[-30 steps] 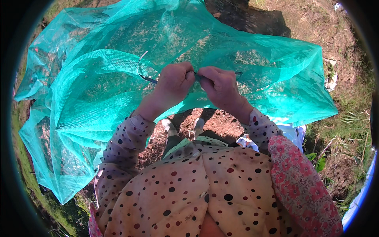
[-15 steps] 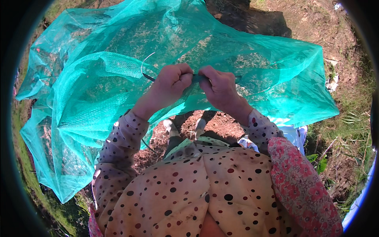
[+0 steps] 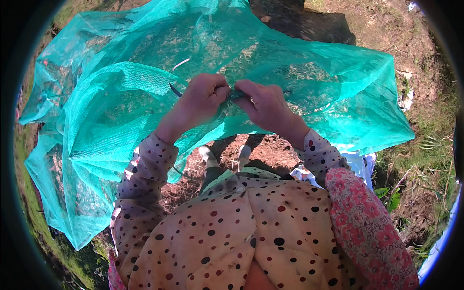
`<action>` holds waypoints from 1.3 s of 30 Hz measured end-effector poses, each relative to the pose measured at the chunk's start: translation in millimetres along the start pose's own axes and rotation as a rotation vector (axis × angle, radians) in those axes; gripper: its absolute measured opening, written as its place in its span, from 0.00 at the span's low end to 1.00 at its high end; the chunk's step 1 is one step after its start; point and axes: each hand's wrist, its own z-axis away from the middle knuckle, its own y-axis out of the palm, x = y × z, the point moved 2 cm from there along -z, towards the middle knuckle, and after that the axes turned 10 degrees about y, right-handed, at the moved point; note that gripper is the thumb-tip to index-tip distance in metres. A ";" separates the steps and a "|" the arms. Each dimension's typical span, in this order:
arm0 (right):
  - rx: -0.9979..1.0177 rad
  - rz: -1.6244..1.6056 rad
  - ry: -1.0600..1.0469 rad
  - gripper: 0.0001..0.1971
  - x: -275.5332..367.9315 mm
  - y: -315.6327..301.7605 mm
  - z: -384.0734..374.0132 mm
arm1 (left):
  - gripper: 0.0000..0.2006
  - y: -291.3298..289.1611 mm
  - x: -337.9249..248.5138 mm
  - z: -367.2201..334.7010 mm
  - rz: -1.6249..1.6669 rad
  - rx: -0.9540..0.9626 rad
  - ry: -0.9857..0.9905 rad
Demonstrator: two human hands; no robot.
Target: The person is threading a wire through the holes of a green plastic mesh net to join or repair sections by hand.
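Observation:
A large sheet of green mesh netting spreads out in front of me. Over its near middle, my left hand is closed in a pinch on a thin dark strip. The strip's loose end sticks out left of the fist, curling up to a pale tip. Close beside it, my right hand also has its fingers pinched on the strip, with some netting gathered at the grip. A short dark end shows past the right knuckles. My fingers hide how strip and mesh are joined between the hands.
Below the near edge of the netting, my shoes stand on reddish soil. White and blue cloth or sheeting lies to the right. Grass and dry stalks border the right side, and a dark shadow falls at the far edge.
Both hands have shifted slightly, the left a little to the left and up. The strip's loose end has swung, and the dark strip between the hands looks more bent.

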 end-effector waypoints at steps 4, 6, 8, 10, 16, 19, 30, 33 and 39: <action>0.184 -0.381 0.359 0.07 -30.6 -28.1 -5.5 | 0.10 -19.1 -7.0 2.0 0.010 -0.031 -0.110; 0.107 -0.389 0.328 0.08 -38.6 -34.1 -5.1 | 0.10 -16.7 -9.0 2.3 0.152 -0.012 -0.223; 0.114 -0.298 0.246 0.08 -29.8 -36.1 -9.3 | 0.09 -11.9 -9.5 3.7 0.242 -0.020 -0.251; 0.195 -0.100 0.118 0.07 -13.1 -32.2 -17.6 | 0.08 -9.3 -10.4 2.2 0.218 -0.010 -0.248; 0.101 0.323 -0.181 0.04 -3.5 -6.2 -15.3 | 0.06 1.1 2.8 0.0 -0.342 -0.047 0.226; 0.117 0.439 -0.185 0.03 -4.0 -8.9 -11.2 | 0.06 7.6 6.3 1.0 -0.449 -0.089 0.332; 0.009 0.405 -0.409 0.07 -2.2 -11.2 -0.6 | 0.09 2.2 3.1 -10.1 0.152 0.005 -0.193; 0.047 0.426 -0.406 0.05 1.5 -8.1 -0.8 | 0.09 4.7 6.0 -10.4 0.014 -0.008 -0.021; -0.085 0.376 -0.238 0.05 4.4 -8.5 -0.8 | 0.09 -0.5 -5.7 -10.4 0.121 0.036 -0.128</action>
